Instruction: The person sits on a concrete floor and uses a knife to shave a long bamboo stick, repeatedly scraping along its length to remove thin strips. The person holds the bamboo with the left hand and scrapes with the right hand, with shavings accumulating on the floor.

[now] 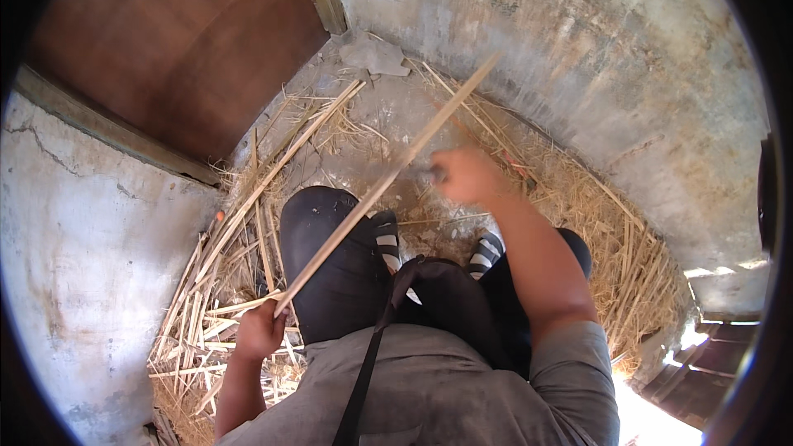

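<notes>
Left fingers (270,314) grip a long pale strip (363,209); right fingers (453,167) clasp a tool (437,173) (blurred).

Strip (387,183) slants over the left thigh (318,215); loose strips (239,219) lie on the floor (388,99) at left, shavings (632,272) at right along the wall (661,116)

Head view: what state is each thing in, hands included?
Long strip: held aslant
Tool: blurred, shape unclear
Left hand: closed around the strip's lower end
Right hand: closed around the tool's handle
Loose strips: lying in disorder
Straw-like debris: heaped along the wall
Wall: stained
</notes>
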A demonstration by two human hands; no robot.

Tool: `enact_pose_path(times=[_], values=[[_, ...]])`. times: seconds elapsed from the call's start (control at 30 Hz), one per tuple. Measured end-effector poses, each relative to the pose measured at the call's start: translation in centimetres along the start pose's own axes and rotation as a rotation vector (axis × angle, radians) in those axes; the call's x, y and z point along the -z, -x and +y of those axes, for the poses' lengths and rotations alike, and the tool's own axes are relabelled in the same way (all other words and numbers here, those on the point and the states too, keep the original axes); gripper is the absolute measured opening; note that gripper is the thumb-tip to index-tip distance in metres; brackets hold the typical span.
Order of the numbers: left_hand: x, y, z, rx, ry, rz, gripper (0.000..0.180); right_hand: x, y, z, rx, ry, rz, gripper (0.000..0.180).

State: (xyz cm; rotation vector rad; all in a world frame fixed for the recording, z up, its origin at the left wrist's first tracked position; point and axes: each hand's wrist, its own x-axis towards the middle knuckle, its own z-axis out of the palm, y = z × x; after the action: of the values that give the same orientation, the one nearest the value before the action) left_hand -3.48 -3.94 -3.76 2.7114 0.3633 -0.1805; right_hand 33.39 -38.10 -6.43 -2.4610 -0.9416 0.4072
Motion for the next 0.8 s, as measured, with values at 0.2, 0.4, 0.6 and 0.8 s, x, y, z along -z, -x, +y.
enact_pose_path(times=[0.2,0.4,0.6,0.8], values=[[1.2,0.5,-0.5,0.088,0.12,0.005,0.02,0.5,0.2,6.4,-0.345,-0.272,0.325,0.038],[1.1,0.2,0.4,0.018,0.032,0.041,0.018,2.4,1.0,-1.9,0.062,0.238,-0.02,0.039],[1.3,1.9,-3.0,0.001,0.0,0.085,0.014,0.5,0.2,5.3,-0.275,-0.246,0.181,0.037],[2.5,1.2,-1.3,0.031,0.02,0.023,0.024,1.7,0.7,-2.8,-0.027,0.072,-0.102,0.044]])
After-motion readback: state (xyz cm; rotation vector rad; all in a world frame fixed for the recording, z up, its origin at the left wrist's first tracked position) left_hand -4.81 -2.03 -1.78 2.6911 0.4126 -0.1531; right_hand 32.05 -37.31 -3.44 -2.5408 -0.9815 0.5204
